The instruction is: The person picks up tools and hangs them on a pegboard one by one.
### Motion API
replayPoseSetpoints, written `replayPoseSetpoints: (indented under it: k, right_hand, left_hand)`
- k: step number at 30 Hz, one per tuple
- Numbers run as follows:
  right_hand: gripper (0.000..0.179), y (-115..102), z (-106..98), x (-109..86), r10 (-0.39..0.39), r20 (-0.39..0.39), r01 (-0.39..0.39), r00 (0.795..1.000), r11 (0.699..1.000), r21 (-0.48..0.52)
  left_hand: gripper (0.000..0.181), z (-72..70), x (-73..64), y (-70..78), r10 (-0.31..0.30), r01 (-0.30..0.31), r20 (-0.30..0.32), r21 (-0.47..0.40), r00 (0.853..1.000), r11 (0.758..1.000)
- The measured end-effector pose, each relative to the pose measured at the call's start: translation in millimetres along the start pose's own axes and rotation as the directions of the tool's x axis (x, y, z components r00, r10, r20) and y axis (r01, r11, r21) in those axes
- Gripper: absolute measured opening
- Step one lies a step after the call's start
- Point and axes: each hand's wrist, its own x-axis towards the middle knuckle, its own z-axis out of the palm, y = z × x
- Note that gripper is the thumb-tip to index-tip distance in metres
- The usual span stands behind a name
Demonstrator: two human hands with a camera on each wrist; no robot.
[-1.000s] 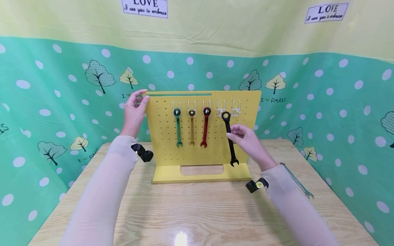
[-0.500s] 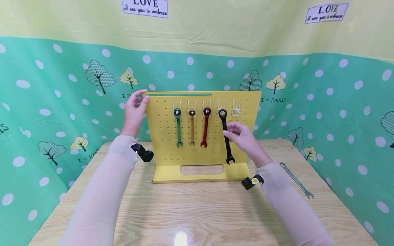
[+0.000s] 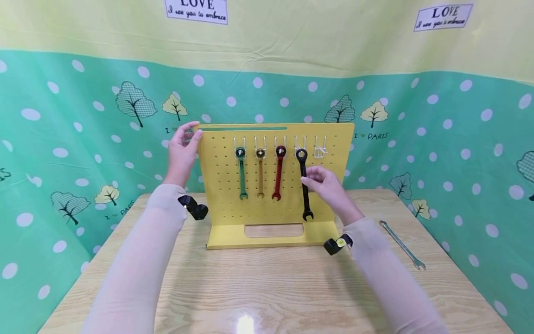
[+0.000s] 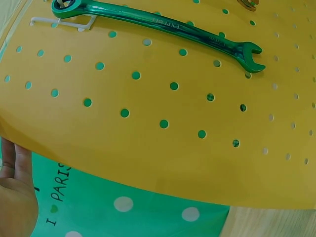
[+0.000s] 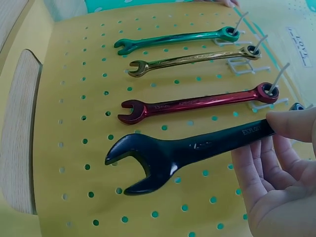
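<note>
A black combination wrench (image 3: pixel 305 192) is pinched at mid-shaft between the thumb and fingers of my right hand (image 3: pixel 329 185). Its ring end lies in front of the fourth white hook (image 3: pixel 301 143); whether the hook passes through the ring is hard to tell. My left hand (image 3: pixel 182 150) grips the upper left corner of the yellow pegboard (image 3: pixel 225 204), thumb on the front. Green (image 3: pixel 242 178), gold (image 3: pixel 260 178) and red (image 3: pixel 278 178) wrenches hang by their ring ends on hooks. In the right wrist view the black wrench's open end (image 5: pixel 148 163) is nearest the camera.
A fifth white hook (image 3: pixel 320 150) at the right of the board holds no wrench. On the wooden table (image 3: pixel 258 287), a silver-green wrench (image 3: pixel 402 245) lies to the right of my right forearm. A patterned curtain (image 3: pixel 258 97) stands behind the board.
My right hand has moved the black wrench left to the fourth hook, and the wrench has turned closer to vertical. My left hand has stayed on the corner.
</note>
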Motion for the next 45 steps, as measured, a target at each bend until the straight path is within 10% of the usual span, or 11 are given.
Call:
replayPoseSetpoints:
  k: [45]
  right_hand:
    - [0.052,11,-5,7.5,-0.047,0.036,0.046,0.998,0.998,0.045]
  left_hand:
    - [0.040,0.2,-0.5,1.6,-0.002,0.002,0.008,-0.028,1.000,1.000]
